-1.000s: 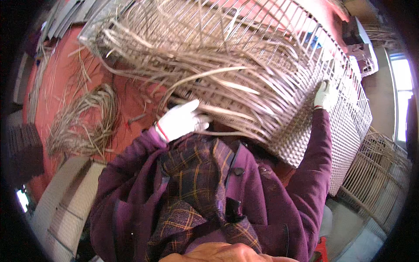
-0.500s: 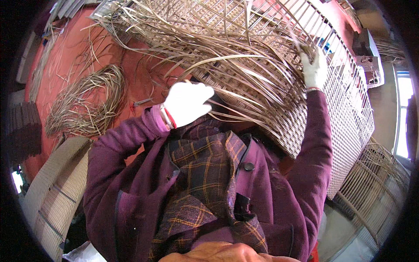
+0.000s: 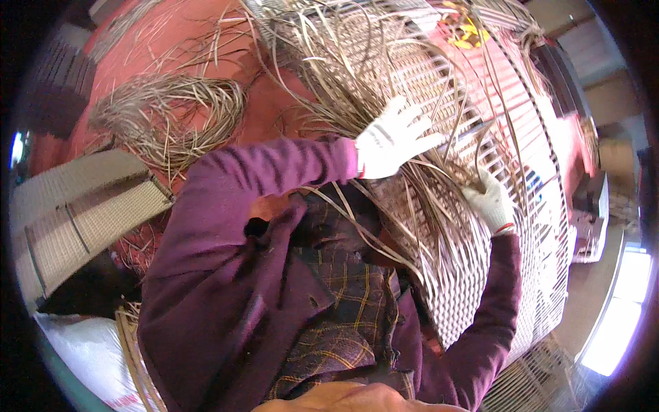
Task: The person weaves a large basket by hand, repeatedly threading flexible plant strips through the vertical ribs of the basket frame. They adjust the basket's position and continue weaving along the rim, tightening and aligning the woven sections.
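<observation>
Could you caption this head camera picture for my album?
Gloved left hand and right hand work loose cane strands on a woven panel.

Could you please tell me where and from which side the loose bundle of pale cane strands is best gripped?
Probably around the gathered stretch of the loose bundle of pale cane strands between the gloved left hand and gloved right hand, coming from the near side: strands bunch there and fan out farther up.
</observation>
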